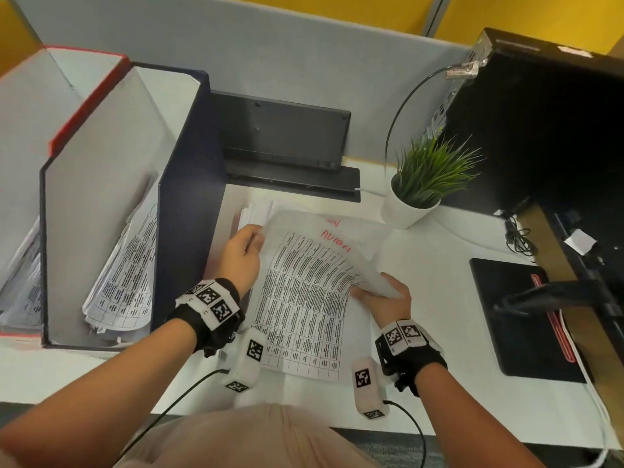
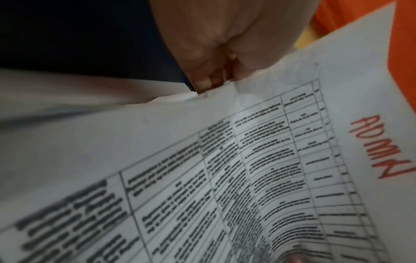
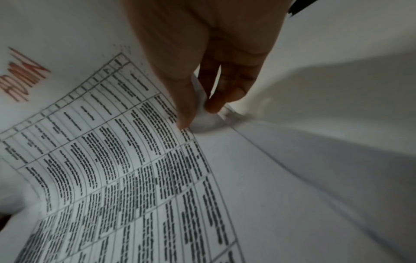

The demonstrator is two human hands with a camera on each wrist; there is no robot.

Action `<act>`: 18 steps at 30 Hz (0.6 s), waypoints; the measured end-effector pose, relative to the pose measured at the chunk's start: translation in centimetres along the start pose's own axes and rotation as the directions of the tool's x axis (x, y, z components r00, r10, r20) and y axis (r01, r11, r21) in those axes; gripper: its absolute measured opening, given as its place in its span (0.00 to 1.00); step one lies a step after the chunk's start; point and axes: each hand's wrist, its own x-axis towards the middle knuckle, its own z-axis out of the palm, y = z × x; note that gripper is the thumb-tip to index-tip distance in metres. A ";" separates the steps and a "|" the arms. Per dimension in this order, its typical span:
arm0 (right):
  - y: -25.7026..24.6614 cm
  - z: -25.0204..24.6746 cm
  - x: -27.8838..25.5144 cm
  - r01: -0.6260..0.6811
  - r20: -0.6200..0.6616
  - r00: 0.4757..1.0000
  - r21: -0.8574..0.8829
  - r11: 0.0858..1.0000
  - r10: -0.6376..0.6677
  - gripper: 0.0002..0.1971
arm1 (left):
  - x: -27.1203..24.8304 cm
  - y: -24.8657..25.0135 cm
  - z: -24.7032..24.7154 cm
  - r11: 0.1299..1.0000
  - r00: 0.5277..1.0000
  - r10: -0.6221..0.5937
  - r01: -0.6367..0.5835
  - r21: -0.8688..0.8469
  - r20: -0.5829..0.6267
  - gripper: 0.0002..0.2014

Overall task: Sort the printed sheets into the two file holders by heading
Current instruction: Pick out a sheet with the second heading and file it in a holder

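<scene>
Nearest the head camera, two bare forearms with tagged black wrist bands reach over the white tabletop to a white printed sheet covered in a black-ruled table, headed in red handwriting that reads ADMIN in the left wrist view. Both hands hold this sheet: the left hand pinches its far left edge, and the right hand curls thumb and fingers round its upturned right edge, so that side bows up off the loose white pile of sheets beneath.

Just left of the sheet stands the dark navy file holder, already carrying a curled bundle of printed pages; the red-edged white file holder stands beyond it, further left, also with pages inside.

By my reading the step in hand is lifting the top sheet clear and checking its heading. Next comes choosing the holder that takes ADMIN, which these views do not label, then carrying the sheet leftward and sliding it in upright without creasing it or dragging the one below along.
</scene>
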 end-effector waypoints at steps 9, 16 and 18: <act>0.0 -1.1 -0.1 0.023 -0.018 1.000 -0.031 0.999 -0.023 0.13 | 0.8 2.0 0.0 0.956 0.976 -0.127 0.168 -0.240 0.177 0.13; 1.5 -1.1 -0.1 -0.324 0.091 0.946 0.240 0.915 0.311 0.09 | 2.9 -0.8 0.0 0.896 0.901 -0.433 0.429 0.119 0.013 0.09; 1.7 -0.8 0.0 -0.360 0.091 0.931 0.390 0.847 0.353 0.09 | 2.7 -1.3 -0.1 0.859 0.899 -0.436 0.403 0.316 0.037 0.13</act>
